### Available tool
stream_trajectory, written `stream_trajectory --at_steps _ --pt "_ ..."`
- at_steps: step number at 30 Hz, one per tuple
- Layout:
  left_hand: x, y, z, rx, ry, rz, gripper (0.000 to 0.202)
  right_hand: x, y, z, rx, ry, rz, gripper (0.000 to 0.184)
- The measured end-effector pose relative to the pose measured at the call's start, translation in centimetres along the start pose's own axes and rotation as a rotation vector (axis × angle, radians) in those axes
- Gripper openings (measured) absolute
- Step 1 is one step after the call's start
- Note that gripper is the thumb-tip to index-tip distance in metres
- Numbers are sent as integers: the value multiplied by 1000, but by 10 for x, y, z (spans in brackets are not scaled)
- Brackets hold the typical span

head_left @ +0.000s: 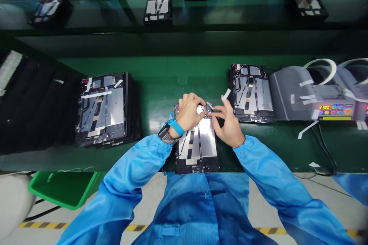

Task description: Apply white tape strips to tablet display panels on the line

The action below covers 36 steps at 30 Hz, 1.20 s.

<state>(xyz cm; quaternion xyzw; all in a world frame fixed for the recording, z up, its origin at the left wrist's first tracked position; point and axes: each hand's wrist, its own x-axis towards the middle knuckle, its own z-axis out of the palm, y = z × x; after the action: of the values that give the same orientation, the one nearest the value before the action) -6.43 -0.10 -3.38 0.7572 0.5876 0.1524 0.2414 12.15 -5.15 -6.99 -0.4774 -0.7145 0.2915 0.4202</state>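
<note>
Open tablet (198, 149) lies flat at the near edge of the bench (161, 95), long axis pointing away from the person; left hand (188, 111) and right hand (229, 124) both pinch a small part (209, 108), possibly a bracket, over its far end.

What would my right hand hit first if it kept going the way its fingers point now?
The right hand points left across the top of the open tablet. It pinches a small dark part, so beyond that it would likely meet the left hand, close by, though depth is unclear.
</note>
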Motion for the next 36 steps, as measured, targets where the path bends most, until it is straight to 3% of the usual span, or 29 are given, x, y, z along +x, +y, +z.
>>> stream_trajectory --at_steps 2,4,10,18,22,30,36 --pt "-2 -2 0 7 42 -11 35 8 -7 -8 79 62 56 77" --pt "-3 -5 0 8 36 -8 44 23 -12 -19 147 39 100 79" --pt "2 -9 -1 25 -60 -23 54 62 -1 -35 237 -422 161 82" --pt "7 -13 -3 -6 -95 -42 66 82 4 -36 338 -688 196 82" --pt "7 -15 -2 -14 -91 -34 67 86 4 -40 384 -730 205 82" --pt "7 -13 -3 -9 -112 -56 67 90 7 -31 188 -755 157 83" --pt "7 -16 -2 -25 -100 -31 65 92 7 -34 241 -733 156 82"
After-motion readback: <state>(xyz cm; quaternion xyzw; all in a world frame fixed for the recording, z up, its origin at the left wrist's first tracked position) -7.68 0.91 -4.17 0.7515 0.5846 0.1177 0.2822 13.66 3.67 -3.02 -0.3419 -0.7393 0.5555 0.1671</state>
